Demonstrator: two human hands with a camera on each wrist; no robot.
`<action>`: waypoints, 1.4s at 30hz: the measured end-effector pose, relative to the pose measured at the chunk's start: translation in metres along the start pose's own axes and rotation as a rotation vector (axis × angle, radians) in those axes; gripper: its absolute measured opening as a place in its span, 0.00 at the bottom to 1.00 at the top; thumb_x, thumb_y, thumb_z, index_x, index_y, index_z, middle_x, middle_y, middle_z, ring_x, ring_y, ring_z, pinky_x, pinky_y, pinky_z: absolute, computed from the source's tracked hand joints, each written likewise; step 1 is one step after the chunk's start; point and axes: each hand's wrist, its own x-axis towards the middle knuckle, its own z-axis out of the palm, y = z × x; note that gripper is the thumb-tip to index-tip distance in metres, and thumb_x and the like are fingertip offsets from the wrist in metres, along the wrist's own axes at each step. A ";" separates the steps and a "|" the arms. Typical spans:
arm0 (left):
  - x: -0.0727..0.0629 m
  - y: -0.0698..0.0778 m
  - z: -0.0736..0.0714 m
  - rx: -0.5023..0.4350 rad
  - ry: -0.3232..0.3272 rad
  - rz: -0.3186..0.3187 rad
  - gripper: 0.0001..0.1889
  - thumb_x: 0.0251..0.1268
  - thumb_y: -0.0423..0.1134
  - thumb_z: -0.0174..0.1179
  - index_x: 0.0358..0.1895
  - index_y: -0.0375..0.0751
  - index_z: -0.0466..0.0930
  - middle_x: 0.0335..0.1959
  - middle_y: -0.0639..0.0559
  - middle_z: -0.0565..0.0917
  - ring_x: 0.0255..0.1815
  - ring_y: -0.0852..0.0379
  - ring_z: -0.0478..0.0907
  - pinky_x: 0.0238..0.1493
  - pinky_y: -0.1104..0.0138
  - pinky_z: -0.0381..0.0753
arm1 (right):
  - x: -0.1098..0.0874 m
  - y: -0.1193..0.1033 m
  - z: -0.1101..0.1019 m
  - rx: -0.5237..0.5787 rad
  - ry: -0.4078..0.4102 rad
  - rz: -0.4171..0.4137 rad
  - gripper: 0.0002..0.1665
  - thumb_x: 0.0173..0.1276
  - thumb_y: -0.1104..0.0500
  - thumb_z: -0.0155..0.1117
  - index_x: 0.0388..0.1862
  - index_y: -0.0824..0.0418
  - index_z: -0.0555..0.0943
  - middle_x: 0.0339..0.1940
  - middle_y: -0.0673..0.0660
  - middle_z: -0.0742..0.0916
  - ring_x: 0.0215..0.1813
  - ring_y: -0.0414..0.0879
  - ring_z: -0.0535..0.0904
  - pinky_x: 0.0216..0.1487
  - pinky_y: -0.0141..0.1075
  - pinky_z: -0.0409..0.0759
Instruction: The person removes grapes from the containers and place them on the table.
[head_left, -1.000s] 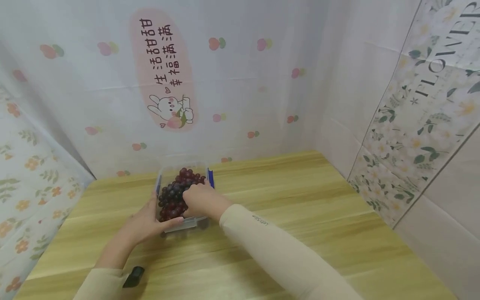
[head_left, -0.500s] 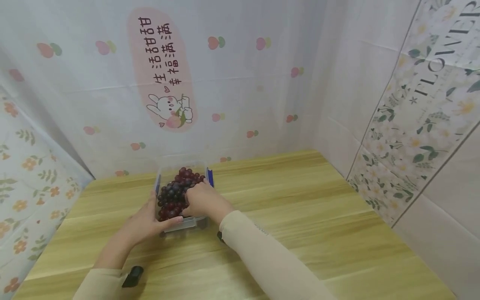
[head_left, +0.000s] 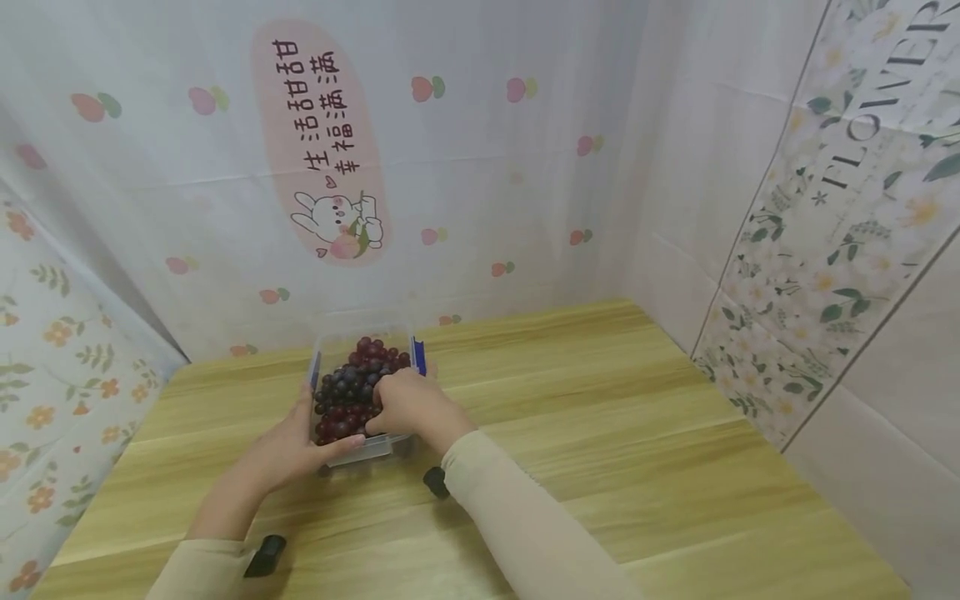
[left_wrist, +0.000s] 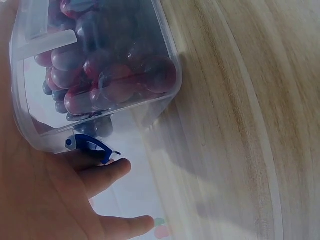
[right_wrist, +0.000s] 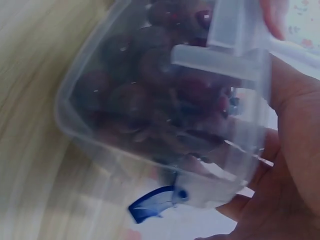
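Observation:
A clear plastic container point(head_left: 381, 450) with blue side latches point(head_left: 420, 357) stands on the table, filled with dark red and near-black grapes point(head_left: 352, 385). My left hand point(head_left: 281, 450) grips its near left corner, the thumb along the front rim and fingers on the left side. Over the right side bends my right hand point(head_left: 420, 404), its thumb inside above the grapes. Most of its fingertips are hidden in the head view. Through the cloudy wall in the right wrist view, parts of my right hand point(right_wrist: 295, 150) show beside the grapes point(right_wrist: 130, 97); what they touch is unclear.
Beneath everything is a wood-grain table point(head_left: 570, 433). A printed white curtain point(head_left: 480, 167) hangs behind it, with a floral cloth point(head_left: 67, 400) on the left. Dark wrist devices point(head_left: 265, 556) show beside both sleeves.
My right hand has shifted slightly right and toward me over the container, and its dark wrist device has come into view. My left hand and the container hold their place.

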 end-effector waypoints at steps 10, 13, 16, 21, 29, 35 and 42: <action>0.001 0.001 -0.001 0.016 0.014 0.001 0.76 0.65 0.78 0.59 0.81 0.29 0.12 0.84 0.16 0.41 0.81 0.17 0.55 0.70 0.29 0.71 | -0.002 -0.009 -0.012 -0.065 0.008 -0.097 0.15 0.67 0.45 0.77 0.26 0.49 0.82 0.19 0.40 0.82 0.32 0.36 0.82 0.88 0.59 0.55; 0.002 0.001 -0.001 0.026 0.013 0.005 0.75 0.66 0.78 0.58 0.80 0.28 0.12 0.83 0.16 0.41 0.81 0.17 0.55 0.70 0.29 0.71 | -0.001 -0.012 -0.015 -0.092 0.007 -0.130 0.10 0.68 0.48 0.76 0.30 0.49 0.85 0.22 0.40 0.85 0.36 0.36 0.84 0.89 0.53 0.59; 0.002 0.001 -0.002 0.024 0.012 0.009 0.75 0.66 0.78 0.59 0.80 0.27 0.12 0.83 0.16 0.41 0.81 0.17 0.54 0.71 0.29 0.71 | 0.001 -0.014 -0.018 -0.117 -0.001 -0.146 0.05 0.69 0.50 0.76 0.36 0.49 0.89 0.29 0.41 0.90 0.43 0.38 0.88 0.88 0.53 0.61; 0.000 0.003 -0.004 0.019 -0.007 -0.003 0.76 0.66 0.77 0.59 0.80 0.27 0.12 0.84 0.16 0.40 0.81 0.17 0.54 0.71 0.29 0.71 | 0.000 -0.015 -0.022 -0.130 -0.103 -0.138 0.19 0.68 0.52 0.78 0.58 0.47 0.90 0.54 0.43 0.93 0.64 0.43 0.87 0.87 0.55 0.62; 0.001 0.002 -0.003 0.001 -0.015 0.009 0.75 0.67 0.76 0.59 0.80 0.27 0.11 0.84 0.16 0.39 0.82 0.17 0.51 0.73 0.29 0.68 | 0.003 -0.013 -0.024 -0.169 -0.137 -0.216 0.16 0.70 0.56 0.78 0.56 0.51 0.91 0.53 0.45 0.93 0.54 0.38 0.89 0.56 0.32 0.87; 0.001 0.001 -0.002 -0.010 -0.019 0.007 0.75 0.67 0.76 0.60 0.80 0.27 0.10 0.83 0.15 0.39 0.82 0.16 0.51 0.73 0.29 0.69 | 0.007 -0.012 -0.029 -0.162 -0.165 -0.289 0.09 0.71 0.58 0.76 0.49 0.53 0.92 0.45 0.45 0.93 0.45 0.36 0.86 0.47 0.28 0.85; 0.002 0.000 -0.002 -0.035 -0.002 0.026 0.75 0.67 0.75 0.61 0.80 0.31 0.08 0.84 0.17 0.38 0.82 0.16 0.51 0.73 0.28 0.68 | 0.012 -0.017 -0.046 -0.206 -0.187 -0.336 0.13 0.73 0.59 0.73 0.55 0.51 0.91 0.53 0.46 0.92 0.55 0.38 0.88 0.55 0.29 0.87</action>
